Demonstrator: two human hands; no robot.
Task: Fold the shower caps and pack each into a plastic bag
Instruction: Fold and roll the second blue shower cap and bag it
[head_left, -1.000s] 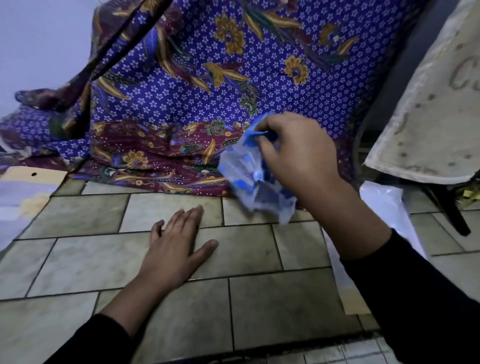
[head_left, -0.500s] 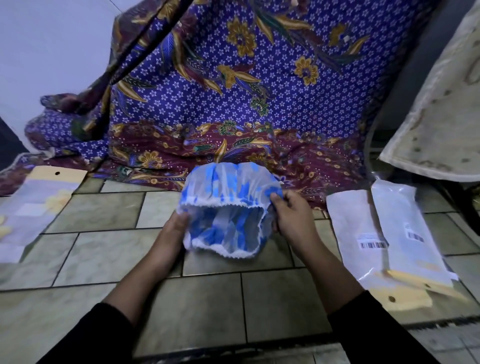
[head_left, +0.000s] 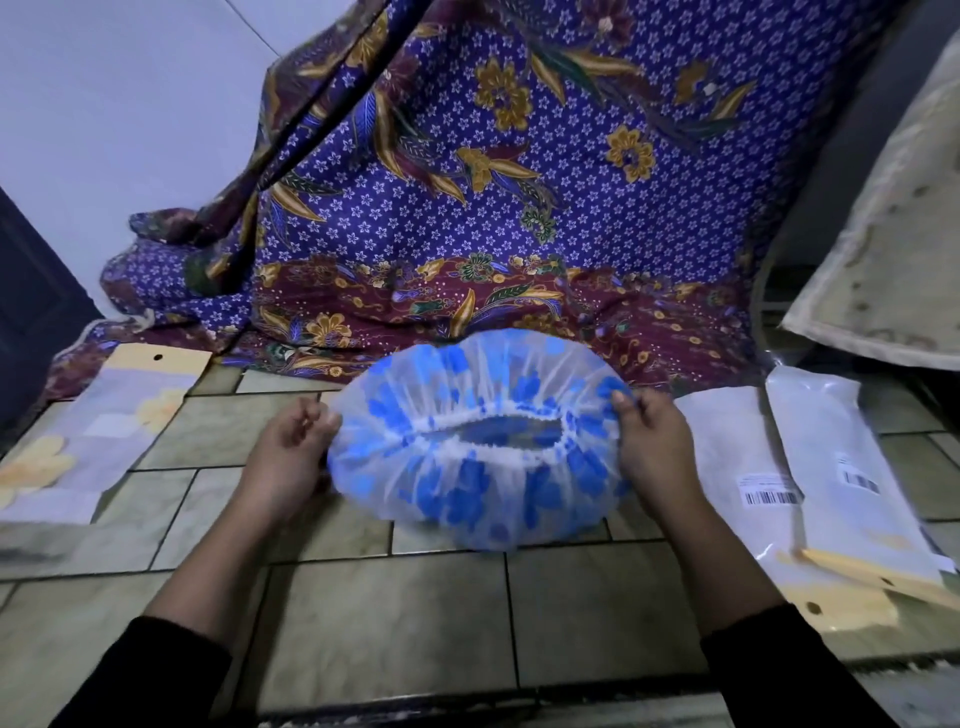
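A white shower cap with blue flowers (head_left: 478, 488) is spread out wide over the tiled floor, its elastic opening facing me. My left hand (head_left: 288, 447) pinches its left edge and my right hand (head_left: 654, 447) grips its right edge, so the cap is stretched between them. Two clear plastic bags with barcode labels and yellow card headers lie to the right: one (head_left: 748, 467) near my right hand, another (head_left: 841, 467) overlapping it further right.
A packed bag with a yellow-flowered cap and yellow header (head_left: 104, 431) lies on the floor at left. A purple and maroon batik cloth (head_left: 467, 208) hangs behind. A beige mat (head_left: 893, 249) leans at the right. Grey tiles (head_left: 389, 623) lie between my arms.
The cap went from crumpled in my right hand to held by both hands, and is now pulled wider and flatter. My left hand left the floor and took the cap's left edge.
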